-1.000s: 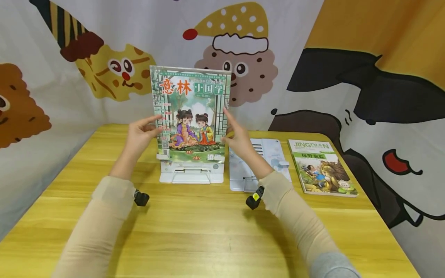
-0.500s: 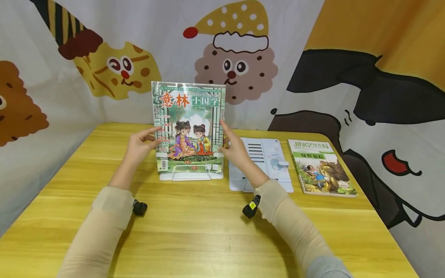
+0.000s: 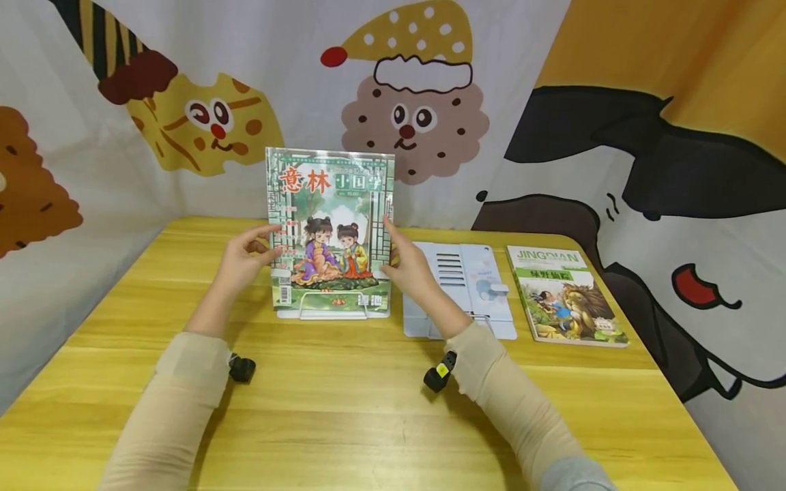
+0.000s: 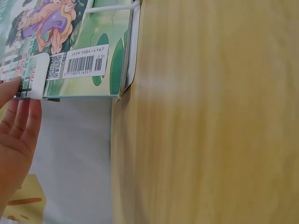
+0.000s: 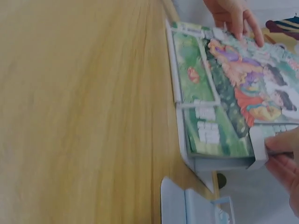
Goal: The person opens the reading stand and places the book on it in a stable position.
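A green magazine (image 3: 331, 235) with two illustrated children on its cover leans upright on a white book stand (image 3: 288, 314). My left hand (image 3: 242, 262) pinches its left edge, thumb in front and fingers behind. On the opposite edge my right hand (image 3: 410, 262) grips in the same way, index finger pointing up along the side. A white side clip (image 4: 41, 77) laps over the magazine beside my left thumb; another clip (image 5: 258, 145) shows by my right thumb. The stand's wire holder (image 5: 212, 79) crosses the lower cover. Most of the stand's back is hidden behind the magazine.
A second, pale blue stand (image 3: 451, 273) lies flat to the right, partly under my right forearm. Farther right is a paperback book (image 3: 568, 296) with a lion on its cover. A curtain printed with cartoon figures (image 3: 417, 116) hangs behind the wooden table (image 3: 344, 409).
Both hands have lowered the magazine, so its bottom edge now sits down at the stand's base behind the wire holder. In the last half second it has hardly moved.
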Available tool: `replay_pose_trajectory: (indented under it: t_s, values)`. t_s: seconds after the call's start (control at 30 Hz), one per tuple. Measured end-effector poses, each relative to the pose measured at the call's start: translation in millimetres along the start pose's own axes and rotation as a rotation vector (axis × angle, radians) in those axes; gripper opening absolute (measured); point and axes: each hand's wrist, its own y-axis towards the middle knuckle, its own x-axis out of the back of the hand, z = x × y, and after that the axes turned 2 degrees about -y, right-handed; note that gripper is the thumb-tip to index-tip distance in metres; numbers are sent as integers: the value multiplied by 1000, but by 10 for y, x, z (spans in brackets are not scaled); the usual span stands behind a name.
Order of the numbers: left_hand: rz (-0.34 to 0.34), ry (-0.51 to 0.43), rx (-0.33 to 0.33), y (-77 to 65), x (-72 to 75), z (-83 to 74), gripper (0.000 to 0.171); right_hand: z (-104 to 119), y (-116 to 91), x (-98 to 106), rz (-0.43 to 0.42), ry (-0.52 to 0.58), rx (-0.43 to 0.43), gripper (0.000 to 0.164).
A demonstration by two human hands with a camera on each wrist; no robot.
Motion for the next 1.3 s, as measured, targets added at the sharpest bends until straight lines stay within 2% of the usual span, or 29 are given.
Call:
replay_pose_trajectory:
  t_s: [0.13,0.2,0.33,0.43,0.57,0.67,0.8,0.87,0.93,1.03,1.2,1.3]
  values:
    - [8,14,-7,54,26,198,45,64,-34,-14,-14,-79,0,100]
    - [15,66,-14,54,37,186,44,72,-58,-3,-32,-85,7,93]
    - [24,207,-73,24,71,63,43,50,-85,79,-47,-28,17,81]
    - [-22,263,-120,-7,52,-72,41,9,-114,168,-46,17,21,74]
    - [-128,210,-168,-73,-94,-277,35,-41,-224,317,-54,40,47,67]
    - [-152,121,-202,-141,-260,-413,31,-88,-338,442,-71,46,80,62]
    - [-102,-38,-182,-227,-489,-555,30,-164,-487,608,-85,33,107,56]
    - [-65,-102,-159,-281,-596,-674,29,-201,-562,693,-86,8,112,53]
    - [-20,-149,-146,-327,-706,-795,29,-241,-642,779,-83,-9,111,51]
    - [65,-157,-118,-389,-886,-927,29,-325,-776,897,-75,-36,86,47]
    - [200,-291,-34,-381,-1269,-801,30,-512,-1029,1011,-44,-55,13,42]
    - [255,-361,-20,-370,-1503,-723,30,-630,-1185,1043,-27,-40,-27,40]
